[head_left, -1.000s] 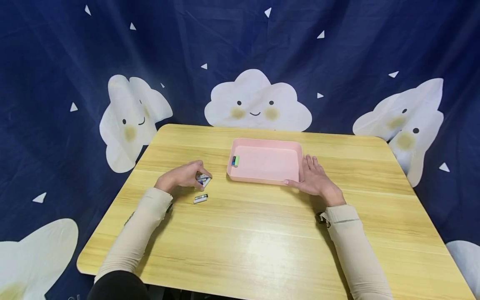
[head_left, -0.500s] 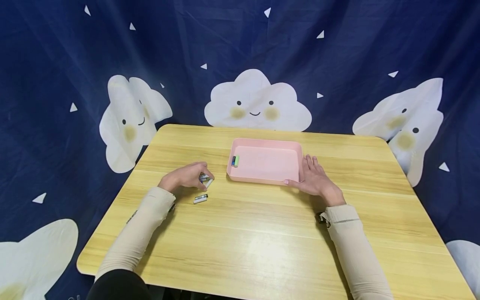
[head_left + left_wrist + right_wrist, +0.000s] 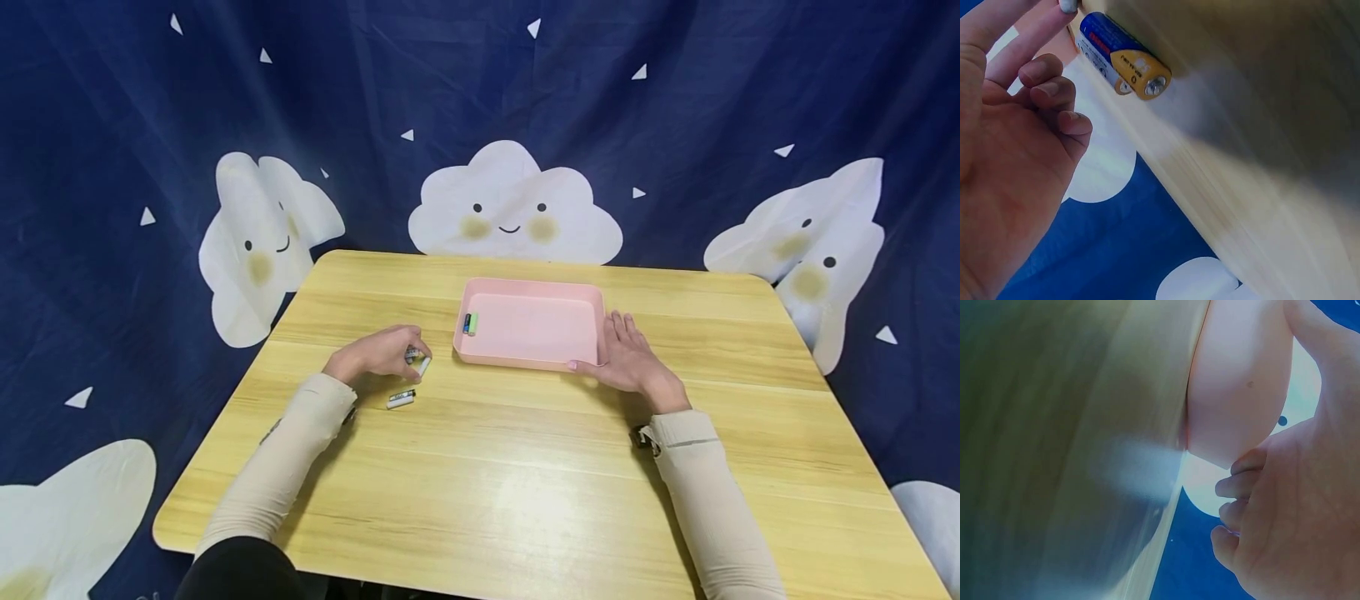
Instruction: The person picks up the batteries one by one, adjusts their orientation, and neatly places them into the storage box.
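My left hand (image 3: 382,352) pinches a white battery (image 3: 424,367) between thumb and fingertips, low over the table. Another battery (image 3: 412,354) with a dark label shows behind it, partly hidden by the fingers. Nearer the table's front lies a pair of batteries (image 3: 401,398) side by side. In the left wrist view, a blue-and-orange battery (image 3: 1125,56) lies beside a white one, close to the fingers. With fairly straight fingers, my right hand (image 3: 630,357) rests against the right front corner of the pink tray (image 3: 525,364), thumb along its front wall.
Inside the tray, at its left end, a green battery (image 3: 473,323) lies next to a dark blue battery (image 3: 467,323). The wooden table (image 3: 480,467) ends at a dark blue curtain (image 3: 480,75) with cloud prints behind it.
My left hand has shifted slightly to the right, and the batteries at its fingertips have moved with it. The right hand, the tray and the front pair have stayed put.
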Action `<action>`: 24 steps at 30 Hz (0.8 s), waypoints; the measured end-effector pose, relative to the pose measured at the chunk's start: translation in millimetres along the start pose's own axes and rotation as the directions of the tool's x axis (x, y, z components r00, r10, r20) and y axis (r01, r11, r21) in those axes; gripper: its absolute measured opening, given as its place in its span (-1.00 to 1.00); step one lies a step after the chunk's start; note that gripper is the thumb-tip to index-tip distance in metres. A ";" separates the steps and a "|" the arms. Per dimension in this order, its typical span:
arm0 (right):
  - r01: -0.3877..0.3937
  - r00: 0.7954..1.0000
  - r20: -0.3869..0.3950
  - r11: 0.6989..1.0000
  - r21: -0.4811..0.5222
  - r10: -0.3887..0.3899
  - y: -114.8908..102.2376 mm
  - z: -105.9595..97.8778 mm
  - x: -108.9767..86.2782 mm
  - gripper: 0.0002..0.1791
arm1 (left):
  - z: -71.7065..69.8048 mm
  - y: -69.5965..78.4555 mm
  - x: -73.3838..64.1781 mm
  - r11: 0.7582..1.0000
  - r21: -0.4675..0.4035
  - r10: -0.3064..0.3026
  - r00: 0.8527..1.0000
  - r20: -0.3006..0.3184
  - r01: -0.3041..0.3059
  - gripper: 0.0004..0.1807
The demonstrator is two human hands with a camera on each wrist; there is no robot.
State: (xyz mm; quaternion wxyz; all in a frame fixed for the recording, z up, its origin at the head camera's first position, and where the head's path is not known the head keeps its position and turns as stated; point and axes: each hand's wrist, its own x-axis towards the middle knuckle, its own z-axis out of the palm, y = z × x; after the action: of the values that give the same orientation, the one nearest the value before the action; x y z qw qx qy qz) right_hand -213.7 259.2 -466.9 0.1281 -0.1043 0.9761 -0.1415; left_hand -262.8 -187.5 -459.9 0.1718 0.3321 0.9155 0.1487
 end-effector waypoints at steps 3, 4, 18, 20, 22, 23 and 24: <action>0.005 1.000 -0.006 1.000 0.001 -0.005 0.1 0.4 1.2 0.42 | 0.2 -0.3 1.0 0.999 -0.043 0.000 1.000 -0.019 -0.001 -0.49; 0.007 1.000 -0.008 1.000 0.000 -0.007 0.2 0.4 1.4 0.42 | -0.2 -0.2 1.3 0.998 -0.066 -0.001 1.000 -0.030 -0.001 -0.48; -0.006 1.000 -0.007 1.000 0.001 0.006 -0.5 -0.5 1.6 0.43 | -14.7 5.8 15.5 0.959 -0.274 -0.001 0.965 -0.262 -0.073 -0.43; -0.009 1.000 -0.007 1.000 -0.004 0.009 -0.7 -0.3 1.6 0.43 | -16.3 8.3 19.5 0.953 -0.289 0.002 0.959 -0.283 -0.087 -0.42; -0.010 1.000 -0.009 1.000 -0.004 0.010 -1.1 -0.2 1.5 0.44 | -17.5 11.1 23.2 0.946 -0.305 0.011 0.954 -0.299 -0.106 -0.41; -0.010 1.000 -0.010 1.000 -0.004 0.010 -1.1 -0.1 1.6 0.44 | -17.9 12.5 25.3 0.943 -0.312 0.013 0.951 -0.308 -0.113 -0.40; -0.010 1.000 -0.010 1.000 -0.004 0.010 -1.3 -0.2 1.5 0.44 | -18.2 13.9 26.9 0.942 -0.315 0.012 0.949 -0.316 -0.117 -0.40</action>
State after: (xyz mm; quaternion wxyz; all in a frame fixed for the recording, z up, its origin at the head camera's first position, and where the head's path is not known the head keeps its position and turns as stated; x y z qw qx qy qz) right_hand -214.9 257.7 -466.6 0.1237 -0.0988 0.9775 -0.1395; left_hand -281.9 -162.4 -444.0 0.0742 0.3015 0.8816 0.3555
